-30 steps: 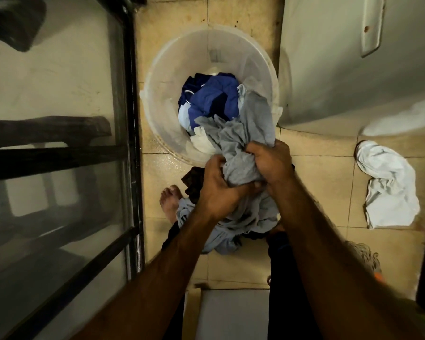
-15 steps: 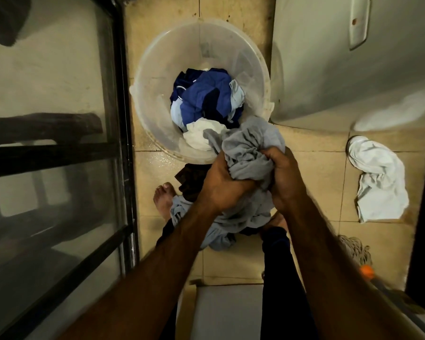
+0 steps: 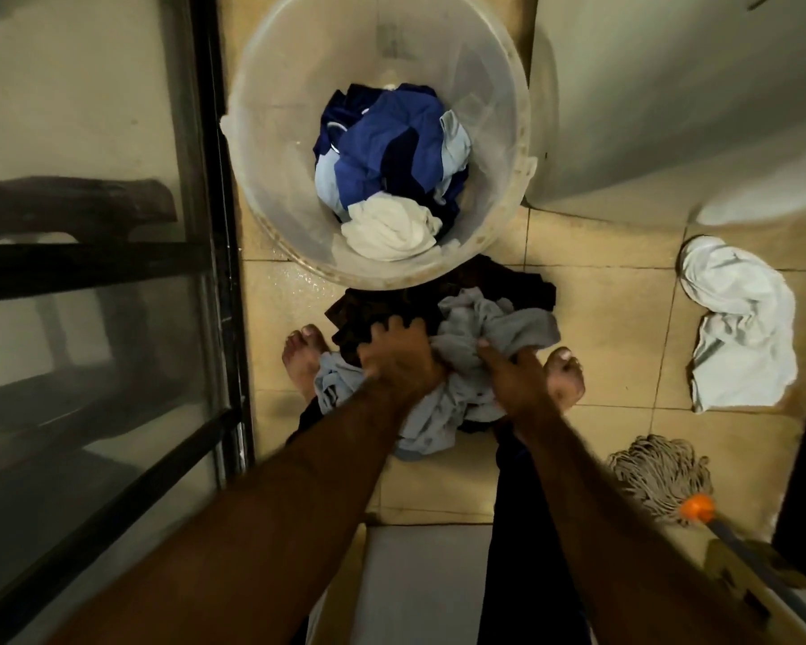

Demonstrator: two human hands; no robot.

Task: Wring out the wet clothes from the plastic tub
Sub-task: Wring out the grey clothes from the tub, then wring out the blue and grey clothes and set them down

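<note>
While left hand (image 3: 401,360) & right hand (image 3: 515,379) clutch grey garment (image 3: 499,325), it lies on floor pile (image 3: 433,425) just outside plastic tub (image 3: 271,146). Step: prob. dropping wrung piece. Next: release, grab white cloth (image 3: 392,230) in tub.

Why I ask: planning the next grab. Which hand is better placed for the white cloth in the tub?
Left, probably. The left hand lies nearest the white cloth in the plastic tub; the right hand grips the grey garment farther aside.
</note>
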